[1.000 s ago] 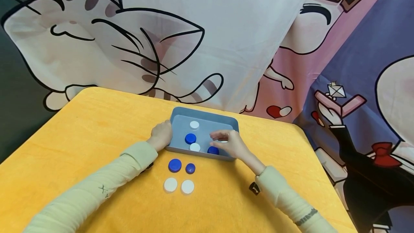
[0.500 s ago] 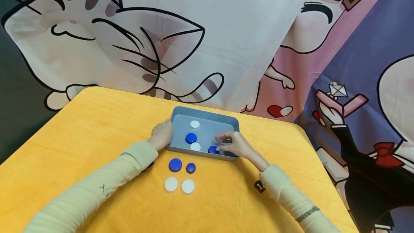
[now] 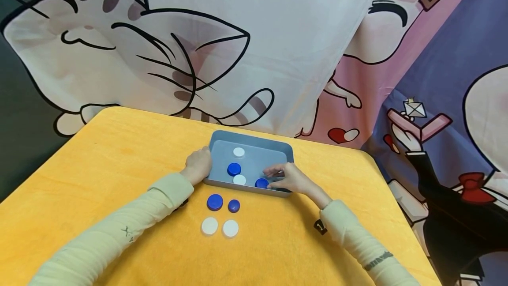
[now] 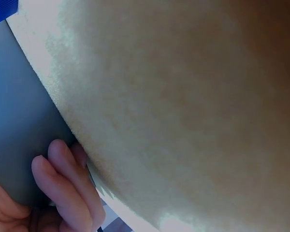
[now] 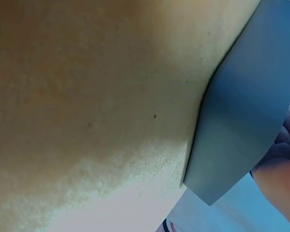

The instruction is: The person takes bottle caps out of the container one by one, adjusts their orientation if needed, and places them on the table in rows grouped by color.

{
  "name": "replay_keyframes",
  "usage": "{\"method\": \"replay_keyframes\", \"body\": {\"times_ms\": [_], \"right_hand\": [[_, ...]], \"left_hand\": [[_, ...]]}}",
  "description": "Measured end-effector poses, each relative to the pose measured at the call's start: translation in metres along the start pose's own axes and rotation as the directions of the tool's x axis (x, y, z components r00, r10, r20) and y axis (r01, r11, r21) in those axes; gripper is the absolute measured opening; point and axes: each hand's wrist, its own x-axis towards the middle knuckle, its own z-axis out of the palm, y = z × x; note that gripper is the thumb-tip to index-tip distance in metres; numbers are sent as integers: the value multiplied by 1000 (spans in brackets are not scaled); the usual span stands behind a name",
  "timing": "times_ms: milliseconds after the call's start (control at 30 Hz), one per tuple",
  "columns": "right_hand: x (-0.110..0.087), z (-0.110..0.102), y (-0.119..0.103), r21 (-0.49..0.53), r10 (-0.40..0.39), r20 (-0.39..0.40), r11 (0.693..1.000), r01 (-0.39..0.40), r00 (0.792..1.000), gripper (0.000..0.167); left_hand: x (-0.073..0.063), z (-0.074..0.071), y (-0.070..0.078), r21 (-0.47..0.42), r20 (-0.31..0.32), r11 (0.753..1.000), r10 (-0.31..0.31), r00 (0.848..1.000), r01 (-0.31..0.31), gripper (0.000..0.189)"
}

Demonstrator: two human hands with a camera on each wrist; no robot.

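Observation:
A blue-grey tray (image 3: 254,137) stands toward the table's back. At its left wall my left hand (image 3: 198,165) grips the side, and curled fingers (image 4: 65,181) lie against it in the left wrist view. My right hand (image 3: 290,177) is over the tray's front right part, fingers bent and thumb beside a blue cap (image 3: 261,183). Whether it pinches anything is hidden. Also in the tray are a white cap (image 3: 238,152) at the back, a second blue cap (image 3: 234,169), and a second white cap (image 3: 239,180) by the front wall.
In front of the tray lie a large blue cap (image 3: 214,202), a small blue cap (image 3: 234,205) and two white caps, the left one (image 3: 209,226) and the right one (image 3: 230,228), on a yellow tabletop (image 3: 139,144). A cartoon-printed curtain (image 3: 301,34) hangs behind.
My right hand has shifted slightly right inside the tray. A white cap seen between its thumb and fingers a second ago is now out of sight. My left hand keeps its place.

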Motion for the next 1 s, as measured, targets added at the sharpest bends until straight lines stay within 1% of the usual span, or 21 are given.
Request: {"method": "replay_keyframes", "body": {"times_ms": [233,400,567,767,1000], "right_hand": [[-2,2,-1,-22,-6,27,1000,6,1000,37],[-1,6,1,-33,9,33,999,-8,999,36],[1,9,2,-45,11,30,999,-10,999,34],[4,9,-1,-92,5,49,996,0,999,33],[9,7,-2,-151,-21,90,988,35,996,33]], "left_hand": [[0,0,0,7,-3,1000,-2,1000,2,23],[0,1,1,5,6,1000,-9,1000,9,23],[0,1,0,2,3,1000,0,1000,0,23],[1,0,0,-5,-9,1000,12,1000,-12,23],[1,0,0,-8,-11,1000,9,1000,-9,23]]}}
